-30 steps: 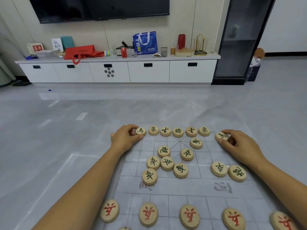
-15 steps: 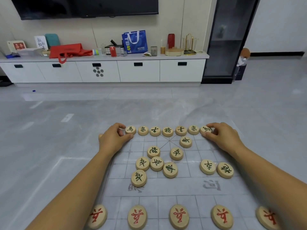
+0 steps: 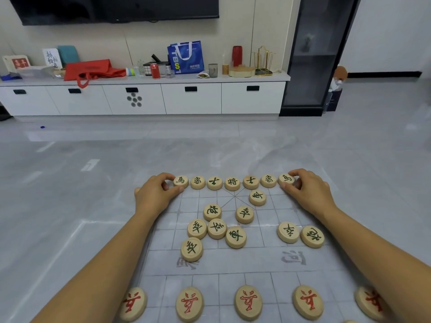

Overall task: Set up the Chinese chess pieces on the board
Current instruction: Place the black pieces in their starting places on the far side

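Board [image 3: 233,264], a thin printed sheet, lies flat on the floor [image 3: 70,183]. Far back rank is nearly filled: seven dark-lettered pcs in a line, general [image 3: 232,184] in the middle. The two end pcs are in hand. Left hand [image 3: 156,194] pinches the left horse piece [image 3: 180,181] btwn thumb & curled fingers; right hand [image 3: 307,192] pinches the right horse piece [image 3: 286,178] the same way. Both discs sit flat on the board, each just beside its elephant neighbour.

Step in hand, as I read it: seat both horses on their crossings, one in from each corner.

- Nudge, don't lift: sheet is light, and a lifted disc set down hard could likely shift or ripple it.
- Centre each disc on the line crossing, w/ spacing matching the rest of the row.
- Keep fingers off the elephants, since a bump would probably knock the row out of line.
- Let go straight up so the disc doesn't drag.

Corners outside the horses show no pc; the left one is partly under the hand. Two chariots look meant for those: near chariot [image 3: 235,237] & far chariot [image 3: 257,197] lie loose mid-board w/ two cannons & five dark soldiers. Red soldiers [image 3: 248,301] are already lined up on the near side.
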The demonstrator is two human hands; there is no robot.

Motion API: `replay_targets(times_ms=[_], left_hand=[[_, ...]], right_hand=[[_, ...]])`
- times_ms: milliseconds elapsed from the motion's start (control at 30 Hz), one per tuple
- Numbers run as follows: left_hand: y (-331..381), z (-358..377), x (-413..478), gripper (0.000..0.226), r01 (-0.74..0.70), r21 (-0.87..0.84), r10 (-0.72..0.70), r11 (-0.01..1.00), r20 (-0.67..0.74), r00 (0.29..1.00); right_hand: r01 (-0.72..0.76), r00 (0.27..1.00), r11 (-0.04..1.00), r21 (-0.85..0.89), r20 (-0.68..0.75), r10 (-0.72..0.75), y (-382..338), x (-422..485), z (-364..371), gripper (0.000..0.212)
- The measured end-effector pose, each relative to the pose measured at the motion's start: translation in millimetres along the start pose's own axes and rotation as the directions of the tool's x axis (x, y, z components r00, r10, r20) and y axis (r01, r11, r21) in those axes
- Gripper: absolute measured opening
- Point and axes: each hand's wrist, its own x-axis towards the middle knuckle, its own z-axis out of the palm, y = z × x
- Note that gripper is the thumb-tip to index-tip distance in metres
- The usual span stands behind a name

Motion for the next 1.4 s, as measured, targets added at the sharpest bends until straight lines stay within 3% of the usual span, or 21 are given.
replay_targets(times_ms=[167,400,1400], left_hand=[[-1.7,1.1,1.7,0.044,-0.018,0.039,0.016,0.999,0.035,0.999],[0.9,0.6,1.1,0.033,0.009,0.034,-0.009,0.999,0.006,1.0],[-5.0,2.9,6.2,0.034,-0.051,0.129,0.045,0.99,0.053,0.998]], right_hand=[[-0.01,1.0,1.0,-0.001,0.0,0.01,-1.1,0.3,-0.3,0.041],[0.01,1.0,1.0,-0.001,-0.009,-0.01,-0.5,0.3,-0.5,0.034],[0.009,1.0,1.0,0.006,-0.01,-0.009,1.9,0.7,0.9,0.034]])
